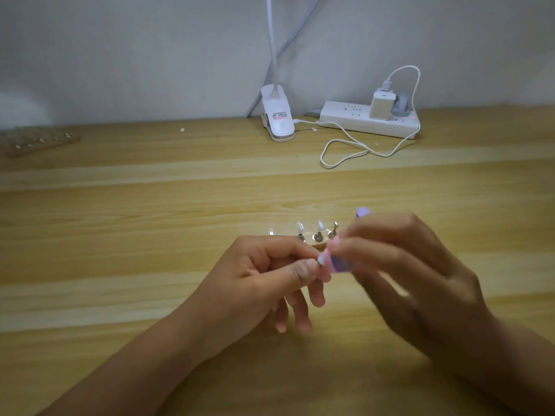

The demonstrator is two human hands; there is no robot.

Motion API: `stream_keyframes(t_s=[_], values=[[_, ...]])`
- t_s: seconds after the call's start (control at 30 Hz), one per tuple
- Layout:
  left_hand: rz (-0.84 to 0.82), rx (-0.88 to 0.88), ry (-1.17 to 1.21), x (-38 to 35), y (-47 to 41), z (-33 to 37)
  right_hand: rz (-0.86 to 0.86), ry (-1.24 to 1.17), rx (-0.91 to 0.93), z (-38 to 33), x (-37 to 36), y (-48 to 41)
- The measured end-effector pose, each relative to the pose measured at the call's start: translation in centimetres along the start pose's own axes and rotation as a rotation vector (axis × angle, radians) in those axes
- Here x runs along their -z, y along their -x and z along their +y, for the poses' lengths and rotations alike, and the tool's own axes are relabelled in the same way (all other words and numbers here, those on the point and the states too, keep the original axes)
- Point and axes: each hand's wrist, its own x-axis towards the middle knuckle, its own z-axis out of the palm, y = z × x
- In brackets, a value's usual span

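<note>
On the bench, along its far edge: a studded strip, a clip lamp, a power strip. A peg stand sits just behind the hands. Mid-bench, the left hand pinches the purple tube's pale tip. The right hand grips its body, which lies roughly level with the tip pointing left.

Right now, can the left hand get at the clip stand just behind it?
Probably yes. The clip stand sits just past the left hand, nothing between them. But that hand pinches a small pink piece, with the right hand holding a purple item against it, so it must let go first.
</note>
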Motion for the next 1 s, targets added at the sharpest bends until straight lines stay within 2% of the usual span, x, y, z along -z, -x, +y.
stream_keyframes(t_s=[0.1,0.23,0.37,0.47,0.53,0.6,0.67,0.73,0.8,1.0], values=[[-0.02,-0.006,0.005,-0.1,0.1,0.1,-0.042,0.024,0.076,-0.4,-0.1,0.3],[-0.003,0.011,0.009,-0.1,0.1,0.1,0.021,0.033,-0.022,0.7,0.1,-0.4],[-0.044,-0.017,0.021,-0.1,0.2,0.1,-0.023,-0.001,0.097,-0.3,-0.2,0.4],[-0.04,-0.011,0.02,0.1,0.1,0.0,-0.024,0.07,0.048,1.0,0.0,0.2],[0.014,-0.048,0.015,0.2,0.0,0.0,0.032,0.096,-0.026,1.7,0.0,-0.2],[0.182,-0.179,-0.037,0.1,-0.1,-0.1,0.072,0.076,-0.064,1.7,-0.1,-0.4],[0.408,-0.318,-0.196,0.5,-0.3,-0.2,0.067,0.067,-0.042,1.3,-0.3,-0.3],[0.531,-0.37,-0.446,1.1,-0.8,-0.1,0.044,0.064,-0.007,1.1,-0.5,-0.2],[0.541,-0.333,-0.603,1.5,-1.3,-0.3,0.032,0.061,-0.008,1.2,-0.7,-0.3],[0.488,-0.196,-0.658,1.6,-2.1,-1.1,0.011,0.036,-0.055,1.5,-0.9,-0.2]])
